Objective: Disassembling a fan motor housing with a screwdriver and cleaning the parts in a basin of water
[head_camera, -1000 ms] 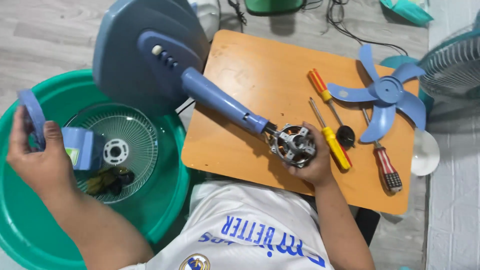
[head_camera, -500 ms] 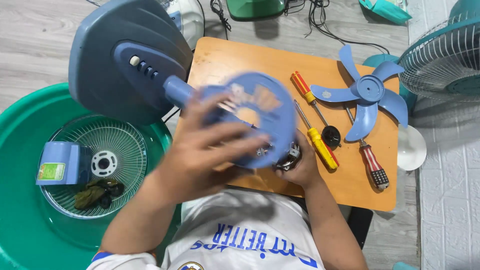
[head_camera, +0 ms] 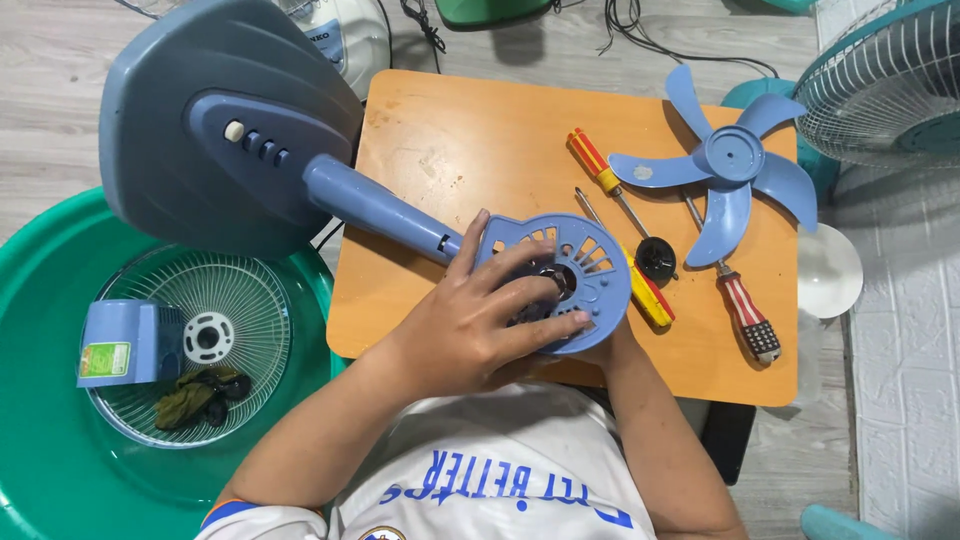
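1. Far left: a green plastic tub (head_camera: 60, 470) sits on the floor, holding a wire fan guard (head_camera: 250, 300) laid flat. On the guard: a blue box-shaped housing (head_camera: 130, 343), a white ring-shaped hub (head_camera: 208, 337) & a dark olive rag (head_camera: 190, 398).
2. Top left: the fan's blue-grey base (head_camera: 200, 120) lies tipped on its side, half off the table edge. Its blue neck (head_camera: 375, 208) slants down-right across the orange-brown wooden table (head_camera: 470, 140) twd the motor end.
3. Centre: the person's left hand (head_camera: 475, 325) lies fingers spread, palm down, on the round blue slotted motor cover (head_camera: 570, 275), pressing it over the motor at the end of the neck. Fingertips reach the cover's centre hole.
4. Just right of that: the right hand (head_camera: 610, 350) is mostly hidden under the cover's lower rim; it touches the cover from below, but grip can't be told.
5. Centre-right on table: a screwdriver w/ orange-yellow handle (head_camera: 593, 158), a yellow-handled screwdriver (head_camera: 650, 298) partly under the cover's edge, & a small black round cap (head_camera: 656, 257) between them.
6. Right: a blue five-blade fan propeller (head_camera: 730, 165) lies flat; below it, a screwdriver w/ red-white striped handle (head_camera: 748, 315).
7. Far right: a white round cap (head_camera: 830, 270) just off the table edge; a teal fan w/ wire grille (head_camera: 890, 80) at top corner.
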